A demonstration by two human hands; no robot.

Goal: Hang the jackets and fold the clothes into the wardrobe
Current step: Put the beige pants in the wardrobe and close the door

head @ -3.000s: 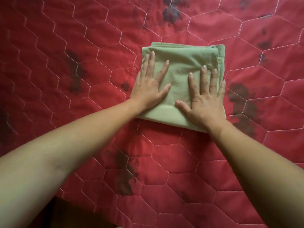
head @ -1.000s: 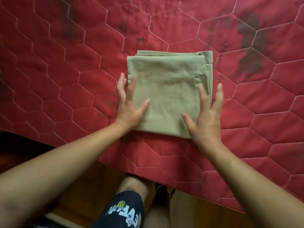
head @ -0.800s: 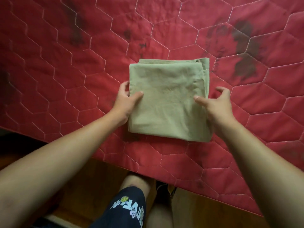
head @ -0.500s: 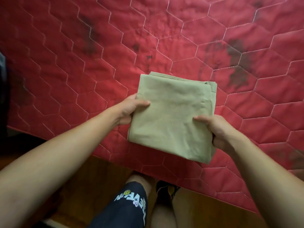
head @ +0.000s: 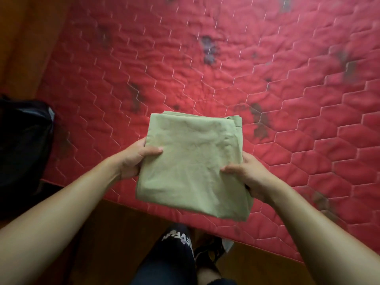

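A pale green cloth point(head: 193, 159), folded into a thick square, is lifted off the red quilted mattress point(head: 205, 68) and hangs over its near edge. My left hand point(head: 135, 159) grips the cloth's left edge, thumb on top and fingers underneath. At the right edge, my right hand point(head: 248, 177) holds it the same way, thumb lying across the top. The fingers of both hands are hidden under the fabric. No wardrobe or jackets are in view.
The mattress, with dark stains, fills the upper and right part of the view. A dark black object point(head: 22, 145) sits at its left edge. Brown wooden floor point(head: 115, 239) lies below, with my leg in dark printed shorts point(head: 174, 256).
Both hands went from pressing flat on the cloth to gripping its sides. They lifted it off the mattress and drew it toward me, past the near edge. The view swung left.
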